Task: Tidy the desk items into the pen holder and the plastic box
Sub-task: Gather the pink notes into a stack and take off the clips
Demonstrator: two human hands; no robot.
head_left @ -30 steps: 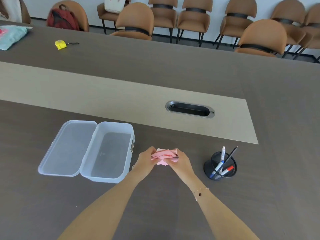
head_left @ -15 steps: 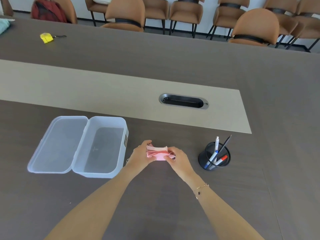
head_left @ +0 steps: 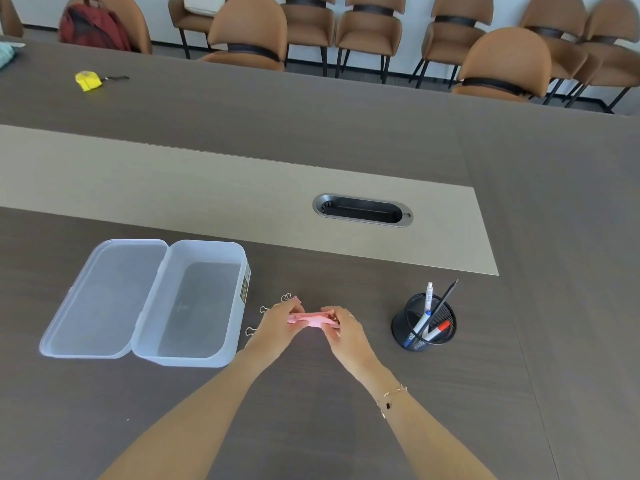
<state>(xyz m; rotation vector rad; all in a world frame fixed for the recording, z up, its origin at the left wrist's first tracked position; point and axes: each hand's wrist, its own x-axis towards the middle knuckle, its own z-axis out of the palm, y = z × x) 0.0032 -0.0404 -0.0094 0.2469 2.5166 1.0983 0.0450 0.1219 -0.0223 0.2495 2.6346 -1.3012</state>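
Observation:
My left hand (head_left: 277, 327) and my right hand (head_left: 343, 329) together hold a bunch of pink binder clips (head_left: 308, 318) just above the table, between the box and the pen holder. Wire handles of the clips (head_left: 273, 306) stick out on the left, past my left hand. The clear plastic box (head_left: 194, 306) stands open to the left, nothing inside, its lid (head_left: 104, 299) folded flat beside it. To the right, the black mesh pen holder (head_left: 424, 323) contains three pens.
A cable port (head_left: 362, 210) is set in the beige strip of the table behind my hands. A yellow tape measure (head_left: 89, 80) lies far left at the back. Brown chairs (head_left: 505, 64) line the far side, one with a red backpack (head_left: 93, 27).
My hands have pressed the pink clips from a loose bundle into a flatter row; the view has shifted slightly.

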